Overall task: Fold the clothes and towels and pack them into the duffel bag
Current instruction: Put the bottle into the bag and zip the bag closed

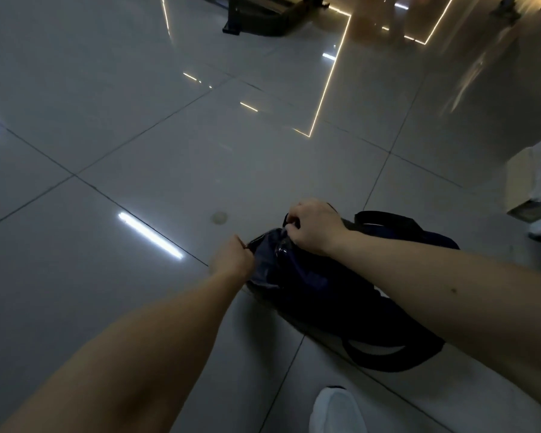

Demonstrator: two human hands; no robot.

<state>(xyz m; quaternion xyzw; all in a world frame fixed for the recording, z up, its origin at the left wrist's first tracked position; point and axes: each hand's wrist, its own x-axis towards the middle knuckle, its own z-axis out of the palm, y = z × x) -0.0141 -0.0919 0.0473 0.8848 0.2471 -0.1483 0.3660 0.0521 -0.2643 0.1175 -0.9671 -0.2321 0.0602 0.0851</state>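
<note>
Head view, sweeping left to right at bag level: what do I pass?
Light streak on the floor → left hand → right hand → far strap of the duffel bag → pale box at the right edge. Both hands grip the bag's end.

Polished, glossy floor tiles [138,151], mirror-smooth, throwing back strips of light; thin matt grout lines between. Dark navy cloth on the duffel bag [325,292], soft and creased, mostly matt, with a shinier, plastic-looking sheen at its end toward the floor's middle. Dull black woven straps [384,365]. Smooth white shoe [334,410] at the floor's near edge.
</note>
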